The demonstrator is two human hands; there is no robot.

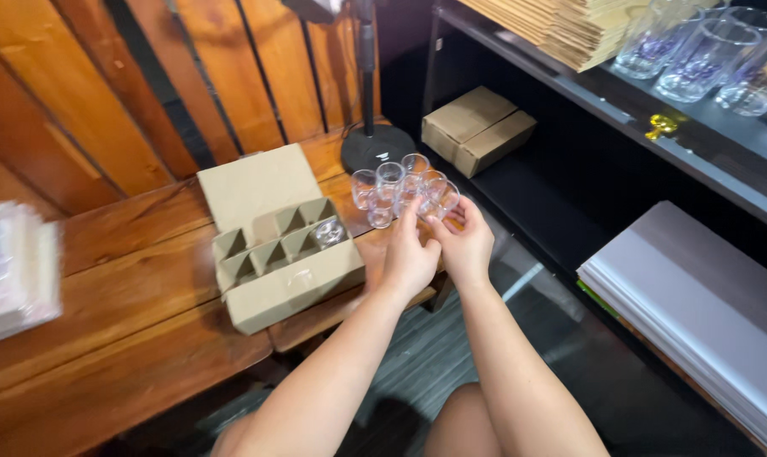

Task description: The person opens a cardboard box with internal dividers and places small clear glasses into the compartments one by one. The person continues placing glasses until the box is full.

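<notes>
Several small clear glasses [396,188] stand in a cluster at the right end of a wooden table [121,296]. My left hand [409,254] reaches up to the near side of the cluster, fingertips touching a glass. My right hand [464,241] is beside it, fingers pinching a glass [443,201] at the cluster's right edge. To the left lies an open cardboard box [278,254] with a divider grid; one clear glass [329,232] sits in its far right cell, the other cells look empty.
A round black stand base [377,148] with a pole sits behind the glasses. A stack of plastic-wrapped items [11,271] lies at the far left. On the right, a shelf [680,144] holds tall glasses [705,55], stacked cardboard and a closed box [477,129]. White sheets [697,305] lie below.
</notes>
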